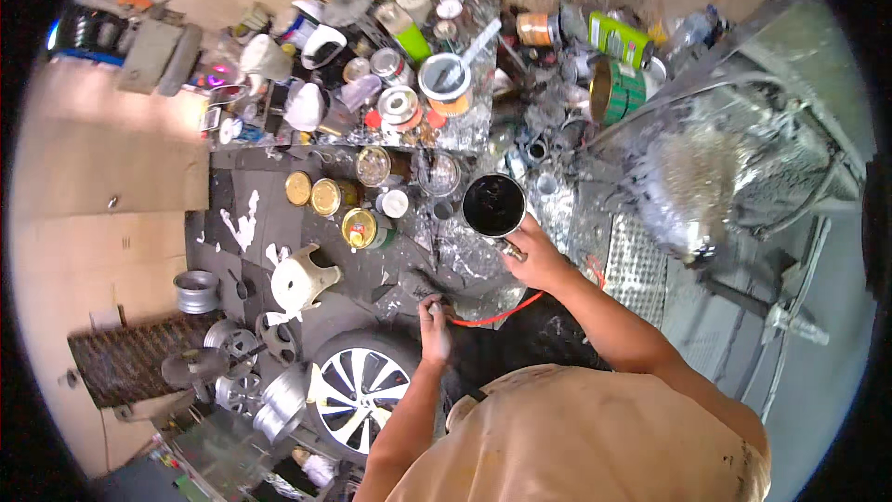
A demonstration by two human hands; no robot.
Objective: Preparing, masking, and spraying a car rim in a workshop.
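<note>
My right hand (537,256) is closed around the metal body of a paint spray gun (512,249). Its round open cup (493,205) faces up and is dark inside, with a pale rim. Lower and to the left, my left hand (434,327) has its fingers curled in. What it holds, if anything, is too small to tell. A thin orange hose (497,318) curves from beside the left hand toward the right wrist. Just beyond the left hand shows a dark grey shoe (423,286).
A cluttered bench holds a paint can with a brush (444,79) and a green-banded tin (618,91). Gold-lidded cans (360,228) stand on the floor before it. A white stool (303,281), a tyred wheel (362,390) and bare rims lie left. A plastic-wrapped bundle (692,186) is right.
</note>
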